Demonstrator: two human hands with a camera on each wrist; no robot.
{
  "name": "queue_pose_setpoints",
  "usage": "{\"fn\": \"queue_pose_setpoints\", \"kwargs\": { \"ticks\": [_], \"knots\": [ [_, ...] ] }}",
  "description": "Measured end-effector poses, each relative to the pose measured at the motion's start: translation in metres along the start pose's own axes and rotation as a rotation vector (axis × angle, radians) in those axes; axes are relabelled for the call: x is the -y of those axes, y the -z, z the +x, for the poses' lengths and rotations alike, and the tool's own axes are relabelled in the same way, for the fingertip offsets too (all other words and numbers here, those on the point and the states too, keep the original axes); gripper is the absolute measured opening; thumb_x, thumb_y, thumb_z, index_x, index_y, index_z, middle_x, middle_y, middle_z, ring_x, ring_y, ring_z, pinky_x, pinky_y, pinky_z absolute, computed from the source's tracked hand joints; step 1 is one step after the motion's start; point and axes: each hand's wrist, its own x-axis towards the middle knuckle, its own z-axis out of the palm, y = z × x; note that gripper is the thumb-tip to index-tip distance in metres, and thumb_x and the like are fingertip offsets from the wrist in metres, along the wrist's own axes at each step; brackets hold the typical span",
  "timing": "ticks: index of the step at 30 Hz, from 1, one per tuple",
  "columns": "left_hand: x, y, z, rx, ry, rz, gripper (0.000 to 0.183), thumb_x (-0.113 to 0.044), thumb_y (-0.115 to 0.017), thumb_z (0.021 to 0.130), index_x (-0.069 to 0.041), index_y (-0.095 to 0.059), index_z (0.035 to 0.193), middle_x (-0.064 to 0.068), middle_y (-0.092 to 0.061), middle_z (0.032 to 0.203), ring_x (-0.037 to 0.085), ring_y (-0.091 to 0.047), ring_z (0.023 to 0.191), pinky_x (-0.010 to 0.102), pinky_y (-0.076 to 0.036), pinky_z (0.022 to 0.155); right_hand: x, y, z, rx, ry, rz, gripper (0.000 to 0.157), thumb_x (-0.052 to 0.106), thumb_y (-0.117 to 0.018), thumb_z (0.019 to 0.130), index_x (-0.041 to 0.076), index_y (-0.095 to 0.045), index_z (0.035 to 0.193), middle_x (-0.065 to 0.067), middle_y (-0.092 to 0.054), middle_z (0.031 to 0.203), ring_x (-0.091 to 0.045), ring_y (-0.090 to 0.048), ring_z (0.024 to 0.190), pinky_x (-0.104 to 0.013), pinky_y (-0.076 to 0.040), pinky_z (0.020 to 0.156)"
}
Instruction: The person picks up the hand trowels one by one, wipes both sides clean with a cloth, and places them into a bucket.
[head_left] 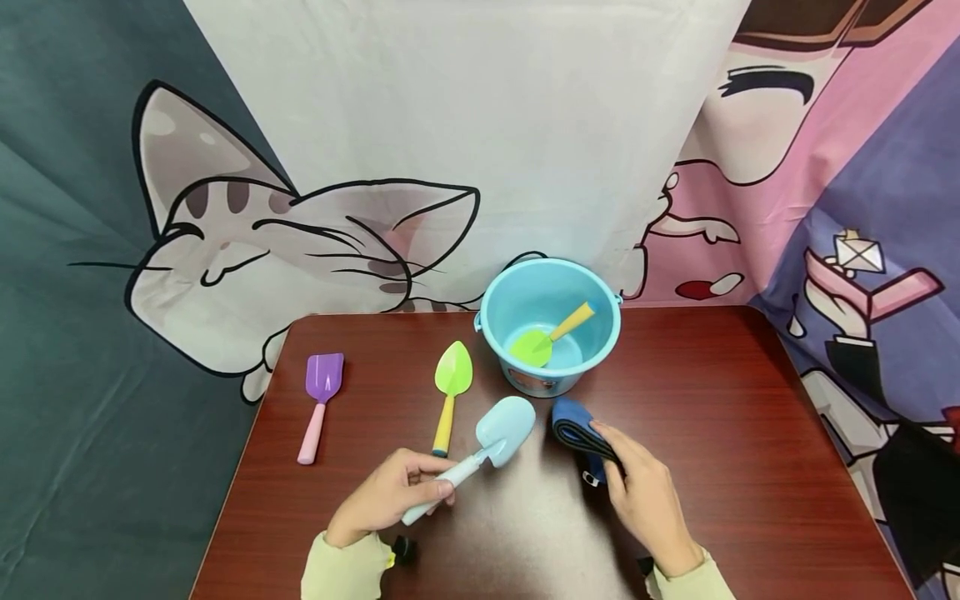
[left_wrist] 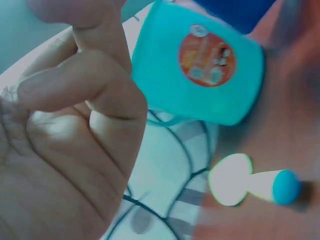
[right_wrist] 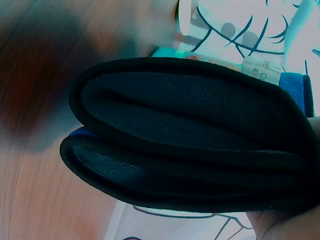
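Observation:
My left hand (head_left: 393, 493) pinches the handle of a light blue toy trowel (head_left: 506, 425), its blade raised toward the bucket. In the left wrist view that hand (left_wrist: 75, 120) fills the left side, and the trowel does not show. With my right hand (head_left: 647, 492) I grip a folded blue fabric piece with black edging (head_left: 573, 421), just in front of the bucket. The right wrist view shows the black folds of this fabric (right_wrist: 190, 110) close up, plus a pale label (right_wrist: 261, 69). Which kind of item it is, I cannot tell.
A light blue bucket (head_left: 536, 385) stands at the table's back edge, a green trowel with yellow handle (head_left: 532, 347) inside. Another green trowel (head_left: 453, 375) lies left of it. A purple shovel with pink handle (head_left: 324, 379) lies farther left. Printed cloth (head_left: 480, 108) hangs behind the table.

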Motion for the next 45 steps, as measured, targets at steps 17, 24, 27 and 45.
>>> {"fn": "queue_pose_setpoints", "kwargs": {
  "ticks": [17, 24, 27, 45],
  "knots": [
    [-0.088, 0.040, 0.055, -0.326, 0.024, 0.749, 0.022, -0.028, -0.076, 0.090, -0.024, -0.077, 0.112, -0.012, -0.061, 0.076, 0.009, -0.050, 0.062, 0.026, -0.042, 0.056, -0.004, -0.003, -0.003, -0.008, -0.032, 0.020, 0.060, -0.014, -0.071, 0.076, 0.013, -0.069, 0.130, -0.008, -0.070, 0.123, -0.027, -0.068, 0.109, -0.021, -0.044, 0.093],
    [-0.098, 0.036, 0.091, -0.415, 0.055, 1.077, 0.022, -0.027, -0.077, 0.088, -0.019, -0.079, 0.108, -0.007, -0.058, 0.074, 0.013, -0.049, 0.061, 0.030, -0.039, 0.051, -0.005, -0.005, -0.004, 0.000, -0.033, 0.025, 0.059, -0.014, -0.071, 0.077, 0.013, -0.068, 0.130, -0.008, -0.070, 0.123, -0.026, -0.068, 0.109, -0.015, -0.040, 0.096],
    [-0.098, 0.033, 0.106, -0.438, 0.078, 1.167, 0.015, -0.026, -0.077, 0.089, -0.019, -0.079, 0.102, -0.003, -0.058, 0.074, 0.015, -0.051, 0.062, 0.031, -0.039, 0.049, -0.005, -0.005, -0.005, -0.003, -0.037, 0.028, 0.058, -0.014, -0.072, 0.077, 0.012, -0.069, 0.129, -0.010, -0.070, 0.122, -0.027, -0.068, 0.109, -0.012, -0.038, 0.097],
    [-0.089, 0.021, 0.178, -0.349, 0.111, 1.384, 0.008, -0.010, -0.064, 0.079, -0.014, -0.069, 0.075, 0.003, -0.057, 0.080, 0.021, -0.058, 0.063, 0.034, -0.046, 0.050, -0.005, -0.006, -0.007, -0.012, -0.044, 0.019, 0.063, -0.012, -0.071, 0.077, 0.019, -0.068, 0.131, -0.005, -0.070, 0.122, -0.023, -0.069, 0.105, -0.019, -0.044, 0.088]
  ]
}}
